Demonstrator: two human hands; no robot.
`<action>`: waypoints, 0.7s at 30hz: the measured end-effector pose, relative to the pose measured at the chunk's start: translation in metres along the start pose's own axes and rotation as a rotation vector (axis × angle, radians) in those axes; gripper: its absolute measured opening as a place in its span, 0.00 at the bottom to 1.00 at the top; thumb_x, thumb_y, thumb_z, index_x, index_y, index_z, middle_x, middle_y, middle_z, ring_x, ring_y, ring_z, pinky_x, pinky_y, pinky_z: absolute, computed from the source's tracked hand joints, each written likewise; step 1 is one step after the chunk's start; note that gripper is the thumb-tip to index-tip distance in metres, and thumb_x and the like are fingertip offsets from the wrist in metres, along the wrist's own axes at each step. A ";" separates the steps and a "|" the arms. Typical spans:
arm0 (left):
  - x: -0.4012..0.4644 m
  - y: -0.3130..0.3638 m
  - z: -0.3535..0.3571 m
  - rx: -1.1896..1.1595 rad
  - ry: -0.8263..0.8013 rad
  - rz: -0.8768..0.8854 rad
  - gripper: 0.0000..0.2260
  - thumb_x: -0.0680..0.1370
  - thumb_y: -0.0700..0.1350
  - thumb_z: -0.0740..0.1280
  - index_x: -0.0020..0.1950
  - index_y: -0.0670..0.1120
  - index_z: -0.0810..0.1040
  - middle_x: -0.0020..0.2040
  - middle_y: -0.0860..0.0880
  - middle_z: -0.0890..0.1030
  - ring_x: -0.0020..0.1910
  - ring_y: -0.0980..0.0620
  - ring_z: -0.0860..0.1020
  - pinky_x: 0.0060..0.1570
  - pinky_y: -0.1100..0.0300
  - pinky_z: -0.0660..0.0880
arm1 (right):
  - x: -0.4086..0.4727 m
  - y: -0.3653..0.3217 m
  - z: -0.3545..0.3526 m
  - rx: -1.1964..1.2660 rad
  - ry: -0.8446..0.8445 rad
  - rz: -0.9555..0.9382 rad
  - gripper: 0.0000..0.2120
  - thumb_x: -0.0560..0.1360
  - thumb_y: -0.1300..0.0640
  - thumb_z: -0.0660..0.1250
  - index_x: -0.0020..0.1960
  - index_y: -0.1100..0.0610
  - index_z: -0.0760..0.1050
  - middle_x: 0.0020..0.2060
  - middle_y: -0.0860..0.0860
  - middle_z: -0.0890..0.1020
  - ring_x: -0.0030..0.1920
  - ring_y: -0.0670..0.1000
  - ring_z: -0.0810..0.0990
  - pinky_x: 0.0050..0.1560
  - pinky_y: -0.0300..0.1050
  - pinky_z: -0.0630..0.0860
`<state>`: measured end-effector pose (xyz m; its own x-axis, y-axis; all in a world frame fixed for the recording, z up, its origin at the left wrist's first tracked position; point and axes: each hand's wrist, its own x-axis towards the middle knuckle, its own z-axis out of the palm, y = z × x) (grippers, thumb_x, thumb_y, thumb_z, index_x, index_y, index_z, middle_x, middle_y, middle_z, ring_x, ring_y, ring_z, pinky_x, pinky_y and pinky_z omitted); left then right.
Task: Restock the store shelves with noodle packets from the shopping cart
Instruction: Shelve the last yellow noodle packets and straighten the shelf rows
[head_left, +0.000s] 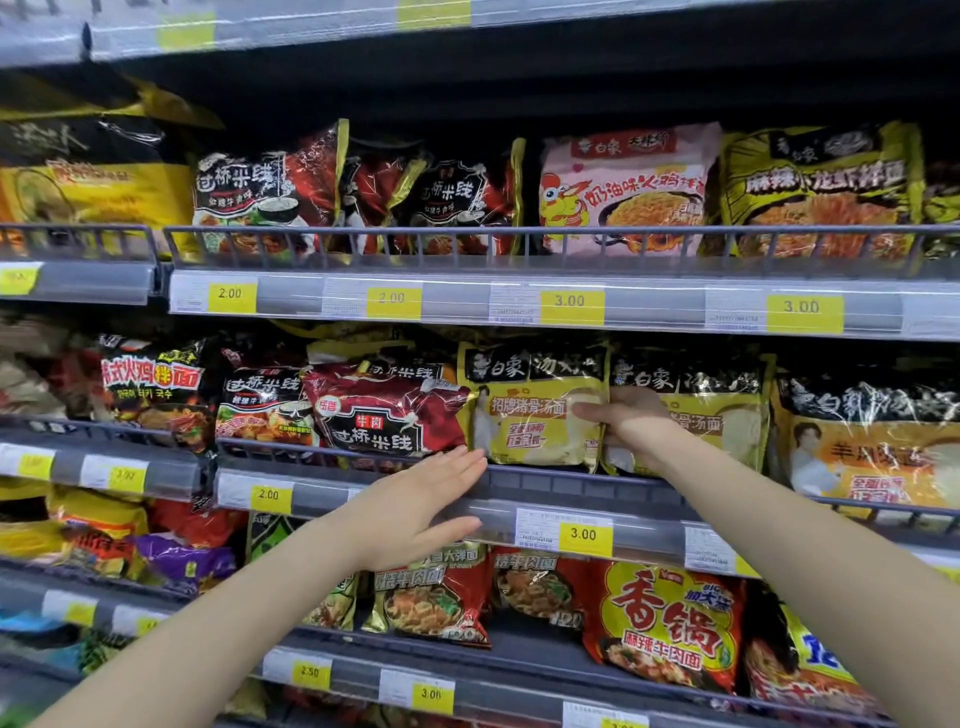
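Gripping a yellow 白象 packet (537, 410), right hand (631, 423) above a "3.00" tag (583, 534).

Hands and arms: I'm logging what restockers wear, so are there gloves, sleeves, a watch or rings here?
None show. The left hand and right hand are bare, without gloves or visible rings. Both forearms are uncovered to the frame's edge, with no sleeve, watch or band.

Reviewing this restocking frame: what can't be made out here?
- Shopping cart: outside the head view, not visible.
- Right hand fingertips: behind the yellow noodle packet, so the grip is only partly seen.
- Small print on the 3.00 price label: too small.
- Far-left packets: blurred and cut by the edge.
- Left hand: fingers straight by the shelf rail; contact unclear.
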<state>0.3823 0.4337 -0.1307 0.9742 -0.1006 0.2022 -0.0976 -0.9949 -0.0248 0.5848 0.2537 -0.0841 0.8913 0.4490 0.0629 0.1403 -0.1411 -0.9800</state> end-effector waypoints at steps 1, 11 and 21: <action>0.000 0.000 0.000 -0.004 -0.001 0.000 0.36 0.73 0.66 0.40 0.77 0.50 0.44 0.77 0.56 0.44 0.72 0.64 0.38 0.63 0.76 0.31 | 0.000 -0.001 0.003 -0.042 0.015 -0.012 0.33 0.68 0.58 0.76 0.69 0.64 0.68 0.65 0.59 0.76 0.62 0.58 0.76 0.61 0.49 0.74; -0.002 0.002 -0.003 -0.032 -0.015 -0.009 0.34 0.75 0.65 0.43 0.77 0.51 0.44 0.75 0.59 0.42 0.72 0.65 0.38 0.63 0.76 0.32 | 0.000 -0.003 0.023 -0.557 0.126 -0.117 0.20 0.75 0.56 0.68 0.64 0.63 0.72 0.60 0.59 0.79 0.56 0.58 0.79 0.46 0.41 0.71; -0.002 0.003 -0.001 -0.046 -0.010 -0.022 0.33 0.75 0.65 0.44 0.77 0.52 0.44 0.75 0.60 0.42 0.72 0.65 0.38 0.64 0.75 0.32 | -0.016 0.002 0.025 -1.088 0.260 -0.422 0.36 0.72 0.61 0.70 0.74 0.63 0.54 0.68 0.61 0.68 0.60 0.59 0.75 0.51 0.49 0.76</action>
<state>0.3796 0.4305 -0.1298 0.9782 -0.0793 0.1920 -0.0855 -0.9960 0.0241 0.5600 0.2687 -0.0921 0.7300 0.4653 0.5006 0.6226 -0.7548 -0.2064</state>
